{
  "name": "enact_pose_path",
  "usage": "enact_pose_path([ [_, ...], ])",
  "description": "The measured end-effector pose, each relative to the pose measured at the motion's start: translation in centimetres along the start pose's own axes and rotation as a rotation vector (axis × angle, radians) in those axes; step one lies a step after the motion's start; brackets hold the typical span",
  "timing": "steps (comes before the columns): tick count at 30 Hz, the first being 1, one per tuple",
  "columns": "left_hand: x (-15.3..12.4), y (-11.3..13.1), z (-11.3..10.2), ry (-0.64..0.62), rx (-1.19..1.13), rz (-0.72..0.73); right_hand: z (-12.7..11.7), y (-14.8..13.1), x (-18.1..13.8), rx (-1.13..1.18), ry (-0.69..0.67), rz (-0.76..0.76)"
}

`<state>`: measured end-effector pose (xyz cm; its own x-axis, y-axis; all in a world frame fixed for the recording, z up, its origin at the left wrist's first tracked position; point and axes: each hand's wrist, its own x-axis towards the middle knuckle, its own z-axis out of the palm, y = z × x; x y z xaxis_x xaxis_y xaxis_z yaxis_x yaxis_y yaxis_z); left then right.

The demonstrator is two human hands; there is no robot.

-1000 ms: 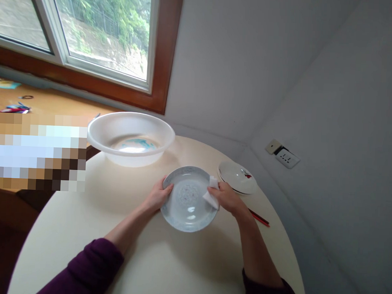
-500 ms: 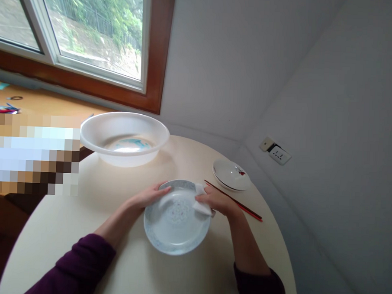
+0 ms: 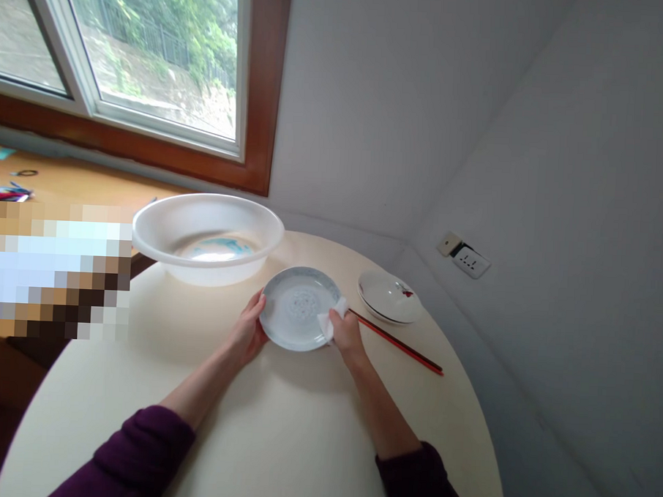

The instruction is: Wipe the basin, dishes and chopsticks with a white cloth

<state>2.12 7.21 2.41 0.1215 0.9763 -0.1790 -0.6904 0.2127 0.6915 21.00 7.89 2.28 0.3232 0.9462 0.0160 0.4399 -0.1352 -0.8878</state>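
Note:
A pale blue patterned plate (image 3: pixel 298 302) is held tilted above the round cream table (image 3: pixel 280 429), its face turned toward me. My left hand (image 3: pixel 249 331) grips the plate's left rim with fingers curled round it. My right hand (image 3: pixel 347 335) is closed on a white cloth (image 3: pixel 330 321) and presses it against the plate's right rim, helping to hold the plate.
A large translucent white basin (image 3: pixel 207 236) with some water stands behind the plate. White plates (image 3: pixel 389 298) are stacked at the right, with red chopsticks (image 3: pixel 398 344) lying in front of them. A window, a wooden desk and a wall socket (image 3: pixel 471 261) surround the table.
The plate has been lifted and tipped up toward me, farther from my body. My right hand with the cloth slid to the plate's lower right rim; my left hand shifted to the lower left.

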Motion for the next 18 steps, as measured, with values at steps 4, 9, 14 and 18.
enact_pose_path([
  [4,0.6,-0.2,-0.5,0.171,0.182,0.206,1.2,0.3,-0.9,-0.011,-0.111,-0.018],
  [9,0.9,0.7,-1.2,0.137,0.425,0.317,-0.9,-1.0,-0.8,-0.086,-0.223,-0.081],
  [14,0.2,0.6,-0.8,-0.091,0.523,0.172,-3.8,-1.5,-0.3,-0.16,-0.302,-0.153],
  [18,-0.4,0.1,-0.7,-0.274,0.561,0.045,-4.4,-1.3,-0.5,-0.181,-0.422,-0.159],
])
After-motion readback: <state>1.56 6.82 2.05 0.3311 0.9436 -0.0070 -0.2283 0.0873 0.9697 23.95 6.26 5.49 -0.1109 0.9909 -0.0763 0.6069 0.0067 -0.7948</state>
